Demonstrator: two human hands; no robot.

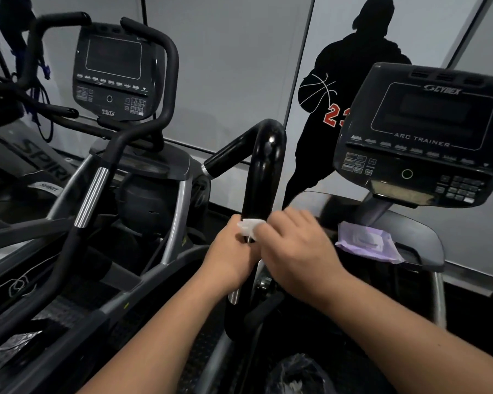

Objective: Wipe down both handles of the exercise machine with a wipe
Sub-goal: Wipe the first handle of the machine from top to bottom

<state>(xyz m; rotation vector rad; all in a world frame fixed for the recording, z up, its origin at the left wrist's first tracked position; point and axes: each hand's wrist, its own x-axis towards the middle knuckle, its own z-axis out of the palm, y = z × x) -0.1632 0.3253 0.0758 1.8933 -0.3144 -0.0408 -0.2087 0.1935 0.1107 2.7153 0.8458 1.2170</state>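
A glossy black handle (264, 172) of the exercise machine rises in the middle and bends left at its top. Low on this handle a white wipe (249, 227) is pressed against it. My left hand (231, 254) grips the handle just below the wipe. From the right, my right hand (293, 245) closes its fingers over the wipe. The machine's other handle is not in view.
The machine's console (427, 132) marked ARC TRAINER stands at the right, with a purple pack of wipes (367, 243) on the ledge below it. A second machine with console (113, 72) and black handlebars (97, 177) fills the left. A grey wall with a black figure decal is behind.
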